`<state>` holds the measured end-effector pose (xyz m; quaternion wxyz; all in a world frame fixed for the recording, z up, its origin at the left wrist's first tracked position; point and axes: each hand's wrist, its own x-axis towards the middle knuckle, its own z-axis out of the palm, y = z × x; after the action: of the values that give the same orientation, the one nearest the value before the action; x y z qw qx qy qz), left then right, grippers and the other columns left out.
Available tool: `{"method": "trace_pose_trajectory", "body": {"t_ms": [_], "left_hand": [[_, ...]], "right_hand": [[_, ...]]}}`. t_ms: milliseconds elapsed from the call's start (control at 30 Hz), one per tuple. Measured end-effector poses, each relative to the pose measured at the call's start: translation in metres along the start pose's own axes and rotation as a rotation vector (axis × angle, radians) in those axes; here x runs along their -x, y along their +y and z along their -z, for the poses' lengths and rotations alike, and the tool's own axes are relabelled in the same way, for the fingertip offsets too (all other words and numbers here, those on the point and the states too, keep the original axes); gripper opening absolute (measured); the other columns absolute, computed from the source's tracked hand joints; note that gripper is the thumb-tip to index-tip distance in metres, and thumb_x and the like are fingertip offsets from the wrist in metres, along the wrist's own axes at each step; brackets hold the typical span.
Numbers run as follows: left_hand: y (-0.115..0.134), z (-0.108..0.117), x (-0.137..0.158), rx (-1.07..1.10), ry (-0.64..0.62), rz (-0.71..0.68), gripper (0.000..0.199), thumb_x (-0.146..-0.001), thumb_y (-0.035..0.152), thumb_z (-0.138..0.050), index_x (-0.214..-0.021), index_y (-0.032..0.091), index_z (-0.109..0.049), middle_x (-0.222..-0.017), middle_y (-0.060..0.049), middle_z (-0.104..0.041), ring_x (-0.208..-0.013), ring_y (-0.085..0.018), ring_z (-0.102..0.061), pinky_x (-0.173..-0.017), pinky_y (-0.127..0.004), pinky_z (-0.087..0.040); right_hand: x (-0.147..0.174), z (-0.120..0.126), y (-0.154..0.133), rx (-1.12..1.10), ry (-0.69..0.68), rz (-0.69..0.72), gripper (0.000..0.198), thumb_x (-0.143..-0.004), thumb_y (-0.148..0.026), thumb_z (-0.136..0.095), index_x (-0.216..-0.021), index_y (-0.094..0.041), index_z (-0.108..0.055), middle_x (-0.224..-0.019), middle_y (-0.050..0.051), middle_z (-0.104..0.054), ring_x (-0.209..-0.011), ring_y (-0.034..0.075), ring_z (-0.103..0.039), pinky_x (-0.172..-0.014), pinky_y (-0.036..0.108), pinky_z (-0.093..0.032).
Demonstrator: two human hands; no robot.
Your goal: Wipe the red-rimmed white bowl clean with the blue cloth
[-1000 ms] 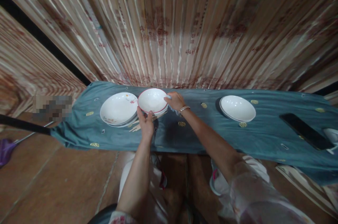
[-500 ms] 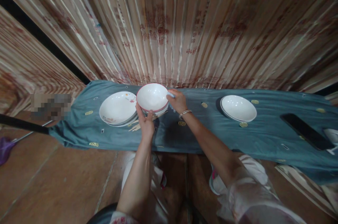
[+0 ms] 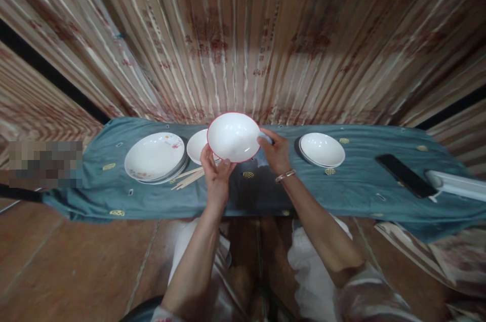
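Observation:
A white bowl with a red rim (image 3: 236,135) is held up over the table, tilted so that its inside faces me. My left hand (image 3: 217,170) grips it at the lower left, thumb on the rim. At its right edge, my right hand (image 3: 276,151) is closed round a light blue piece that looks like a cloth (image 3: 266,135), pressed against the bowl; much of it is hidden. Behind my left hand sits a white bowl (image 3: 196,146), partly covered. Several wooden chopsticks (image 3: 189,178) lie just left of that hand.
A stack of floral plates (image 3: 154,156) stands on the left of the cloth-covered table (image 3: 235,200). Stacked white bowls (image 3: 322,149) are to the right, then a black phone (image 3: 406,175) and a white stand-like object (image 3: 455,184). A pleated curtain (image 3: 243,58) hangs behind.
The red-rimmed bowl has been lifted off the stack and brought nearer, showing the white bowl beneath it. Both hands moved with it, and the view has shifted slightly right.

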<state>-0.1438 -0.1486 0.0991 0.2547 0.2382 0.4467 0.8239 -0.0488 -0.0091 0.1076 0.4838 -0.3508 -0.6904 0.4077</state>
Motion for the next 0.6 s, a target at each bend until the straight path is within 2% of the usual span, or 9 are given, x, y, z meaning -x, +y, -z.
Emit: {"method": "trace_pose_trajectory", "body": {"t_ms": [200, 367, 500, 600], "left_hand": [[-0.009, -0.014, 0.005, 0.139, -0.017, 0.271, 0.064, -0.065, 0.027, -0.08, -0.119, 0.035, -0.046, -0.129, -0.004, -0.057, -0.118, -0.025, -0.055, -0.085, -0.038, -0.055], [-0.024, -0.02, 0.004, 0.159, -0.012, 0.419, 0.062, -0.059, 0.025, -0.081, -0.114, 0.031, -0.052, -0.121, -0.003, -0.061, -0.103, -0.022, -0.062, -0.079, -0.035, -0.055], [-0.036, -0.023, 0.002, 0.17, -0.05, 0.516, 0.061, -0.056, 0.019, -0.078, -0.11, 0.03, -0.053, -0.107, 0.001, -0.065, -0.083, -0.016, -0.065, -0.081, -0.038, -0.054], [-0.042, -0.022, 0.001, 0.165, -0.043, 0.547, 0.058, -0.055, 0.017, -0.076, -0.107, 0.03, -0.053, -0.099, 0.003, -0.065, -0.076, -0.015, -0.065, -0.08, -0.04, -0.054]], "right_hand": [[0.011, 0.025, 0.018, -0.098, 0.089, -0.135, 0.033, -0.07, -0.033, -0.064, -0.095, -0.015, -0.077, -0.08, 0.001, -0.073, -0.073, 0.017, -0.06, -0.071, 0.031, -0.05], [0.011, 0.041, 0.033, -0.164, 0.065, -0.174, 0.034, -0.07, -0.037, -0.066, -0.096, -0.017, -0.076, -0.087, 0.002, -0.075, -0.078, 0.018, -0.062, -0.075, 0.032, -0.05], [0.01, 0.053, 0.045, -0.183, 0.05, -0.223, 0.035, -0.071, -0.044, -0.068, -0.092, -0.017, -0.076, -0.087, 0.003, -0.075, -0.081, 0.019, -0.063, -0.078, 0.034, -0.051], [0.008, 0.067, 0.048, -0.175, 0.067, -0.217, 0.038, -0.078, -0.049, -0.062, -0.093, -0.017, -0.076, -0.089, 0.005, -0.075, -0.087, 0.02, -0.064, -0.083, 0.036, -0.051]]}}
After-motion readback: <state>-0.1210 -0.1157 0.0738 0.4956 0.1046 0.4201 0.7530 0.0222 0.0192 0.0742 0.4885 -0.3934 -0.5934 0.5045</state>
